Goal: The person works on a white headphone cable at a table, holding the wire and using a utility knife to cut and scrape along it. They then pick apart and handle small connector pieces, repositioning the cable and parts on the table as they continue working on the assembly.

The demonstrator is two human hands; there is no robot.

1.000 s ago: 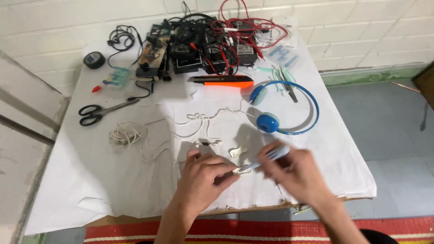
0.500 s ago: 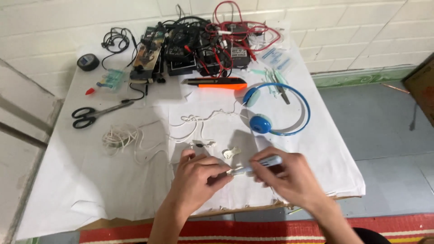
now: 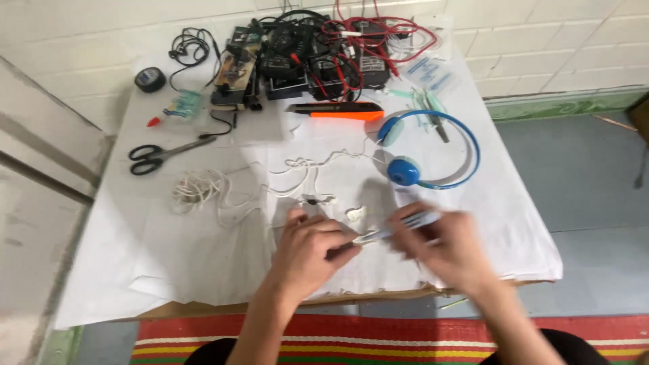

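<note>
Both hands low over the front edge of the white-covered table (image 3: 135,257). Left hand (image 3: 312,250) curled narrow, fingertips pinching something small and white at the end of the blue-handled tool (image 3: 399,226); what it pinches is too small and blurred to name. Right hand (image 3: 449,247) closed around the tool's handle, tool lying roughly level with its tip pointing at the left fingers; right hand motion-blurred. Just beyond the hands, a white earphone cable (image 3: 223,189) loops across the sheet, bunched in a coil to the left, with small white pieces near the left knuckles. Blue headphones (image 3: 433,152) lie beyond the right hand, apart from it. Black-handled scissors (image 3: 165,152) left of the coil. Orange and black utility knife (image 3: 341,110) mid-table. At the back edge: circuit boards with red and black wires (image 3: 318,57), black tape roll (image 3: 149,80) at far left. Striped rug (image 3: 378,338) on the floor under the near edge.
</note>
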